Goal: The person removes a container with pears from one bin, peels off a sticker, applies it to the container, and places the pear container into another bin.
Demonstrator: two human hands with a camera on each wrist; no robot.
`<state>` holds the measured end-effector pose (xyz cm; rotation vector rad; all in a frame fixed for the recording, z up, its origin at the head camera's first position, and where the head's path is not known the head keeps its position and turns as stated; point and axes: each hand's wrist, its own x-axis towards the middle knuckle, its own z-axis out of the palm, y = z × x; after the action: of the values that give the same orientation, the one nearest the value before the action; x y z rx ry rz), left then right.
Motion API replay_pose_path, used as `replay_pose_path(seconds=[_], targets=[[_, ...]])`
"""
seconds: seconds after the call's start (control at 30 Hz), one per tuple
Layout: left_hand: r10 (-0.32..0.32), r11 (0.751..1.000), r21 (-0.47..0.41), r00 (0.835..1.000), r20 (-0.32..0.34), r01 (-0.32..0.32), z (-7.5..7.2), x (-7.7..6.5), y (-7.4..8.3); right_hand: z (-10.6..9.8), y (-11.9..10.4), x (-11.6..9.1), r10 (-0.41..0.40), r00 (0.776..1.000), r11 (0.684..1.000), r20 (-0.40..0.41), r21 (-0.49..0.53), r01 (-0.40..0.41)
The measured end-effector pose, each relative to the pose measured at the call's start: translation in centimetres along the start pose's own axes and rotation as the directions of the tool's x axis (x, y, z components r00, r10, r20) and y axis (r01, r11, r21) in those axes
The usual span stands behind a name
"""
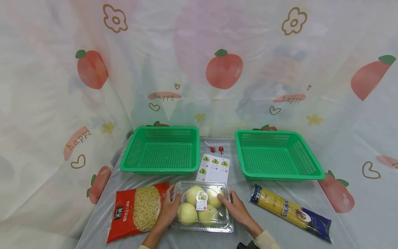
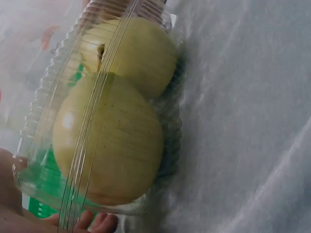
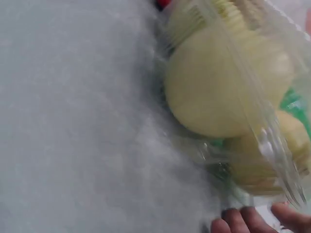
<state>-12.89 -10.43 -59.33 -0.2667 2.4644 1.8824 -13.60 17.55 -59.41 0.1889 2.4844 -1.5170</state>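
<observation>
A clear plastic clamshell box (image 1: 203,227) of several pale yellow-green pears (image 1: 187,213) is at the front middle of the table. On its lid sits a white label (image 1: 202,206) with a pear picture. My left hand (image 1: 169,210) grips the box by its left side, thumb over the lid's edge. At the opposite side my right hand (image 1: 236,210) holds it, with the thumb on top of the lid. The left wrist view shows two pears (image 2: 109,141) through the ribbed wall, fingertips at the far corner. Fingers (image 3: 238,221) appear beside the box in the right wrist view.
A red bag of spiral pasta (image 1: 125,214) lies left, a pack of spaghetti (image 1: 280,207) right. Behind stand two green baskets, one left (image 1: 160,170) and one right (image 1: 280,177). Between them lie a sticker sheet (image 1: 217,174) and two red lollipops (image 1: 221,149). A printed curtain (image 1: 192,114) encloses the table.
</observation>
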Motion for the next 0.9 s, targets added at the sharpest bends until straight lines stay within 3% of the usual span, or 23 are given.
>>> replay_pose_path(seconds=[0.17,0.33,0.5,0.7,0.9], targets=[[-0.035,0.996,-0.077,0.999,0.023,0.036,0.1,-0.2,-0.1,1.3,-0.5,-1.1,0.011,0.999,0.988,-0.049,0.154,-0.003],[-0.067,0.983,-0.168,0.997,0.04,0.073,0.0,-0.6,0.4,2.0,-1.4,-2.0,0.02,0.997,0.931,-0.074,0.364,0.008],[-0.054,0.973,-0.221,0.998,0.035,0.06,0.0,-0.8,1.2,1.5,-1.5,-1.9,0.027,0.998,0.912,-0.05,0.41,-0.004],[-0.055,0.97,-0.235,0.998,0.029,0.06,0.2,-0.8,1.6,0.8,-1.0,-1.8,0.051,0.999,0.857,0.018,0.513,-0.053],[-0.071,0.968,-0.237,0.996,0.044,0.08,0.3,-0.7,1.7,0.4,-0.8,-1.5,0.074,0.997,0.849,0.015,0.524,-0.071]])
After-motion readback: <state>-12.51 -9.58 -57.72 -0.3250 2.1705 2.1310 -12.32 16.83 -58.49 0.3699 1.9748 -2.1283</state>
